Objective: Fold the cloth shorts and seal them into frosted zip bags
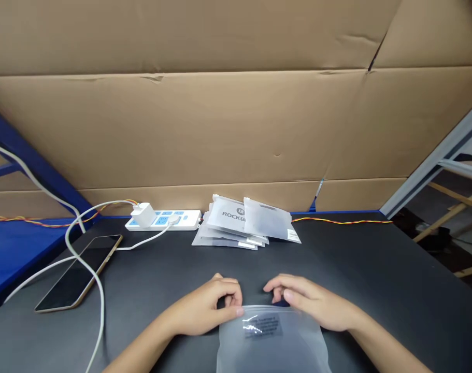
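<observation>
A frosted zip bag [274, 344] with a dark printed label lies on the black table in front of me, its zip edge facing away. My left hand [210, 305] is at the bag's upper left corner, thumb on the edge and fingers curled, closed on it. At the upper right edge is my right hand [308, 300], its fingers bent and apart, the thumb resting near the edge. A small dark blue thing shows under the right fingers at the bag's opening; what it is cannot be made out.
Beyond my hands lies a pile of similar frosted bags [228, 215]. A white power strip [189, 219] with plugs stands at the back left. A phone [80, 272] lies at left under a white cable [102, 311]. Cardboard [236, 129] walls the back.
</observation>
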Available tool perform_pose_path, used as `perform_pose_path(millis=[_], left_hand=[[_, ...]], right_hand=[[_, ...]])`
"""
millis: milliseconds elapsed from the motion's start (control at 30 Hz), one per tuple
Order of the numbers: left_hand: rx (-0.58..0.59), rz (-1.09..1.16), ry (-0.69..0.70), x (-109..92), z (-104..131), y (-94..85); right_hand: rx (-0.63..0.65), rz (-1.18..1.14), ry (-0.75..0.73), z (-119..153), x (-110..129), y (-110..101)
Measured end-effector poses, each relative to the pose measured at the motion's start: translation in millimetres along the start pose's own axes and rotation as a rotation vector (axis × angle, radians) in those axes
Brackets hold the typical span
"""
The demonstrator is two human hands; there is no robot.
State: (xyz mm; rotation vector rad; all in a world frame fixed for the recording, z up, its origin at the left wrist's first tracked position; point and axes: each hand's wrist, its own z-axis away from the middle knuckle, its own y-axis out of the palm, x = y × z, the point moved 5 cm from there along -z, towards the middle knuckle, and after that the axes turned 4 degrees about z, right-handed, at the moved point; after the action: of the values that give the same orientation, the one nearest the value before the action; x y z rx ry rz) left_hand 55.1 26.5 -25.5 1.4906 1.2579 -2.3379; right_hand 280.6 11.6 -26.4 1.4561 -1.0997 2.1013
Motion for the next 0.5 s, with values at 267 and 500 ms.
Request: perform_pose_path(millis=[267, 500], left_hand=[[-0.016, -0.021, 0.020, -4.8, 2.3, -2.8], [-0.097, -0.034, 0.085, -11.4, 2.3, -8.1]], right_hand=[[0.029, 0.079, 0.033, 0.7, 1.8, 1.8], [-0.099, -0.239, -0.048, -4.2, -5.9, 0.0]])
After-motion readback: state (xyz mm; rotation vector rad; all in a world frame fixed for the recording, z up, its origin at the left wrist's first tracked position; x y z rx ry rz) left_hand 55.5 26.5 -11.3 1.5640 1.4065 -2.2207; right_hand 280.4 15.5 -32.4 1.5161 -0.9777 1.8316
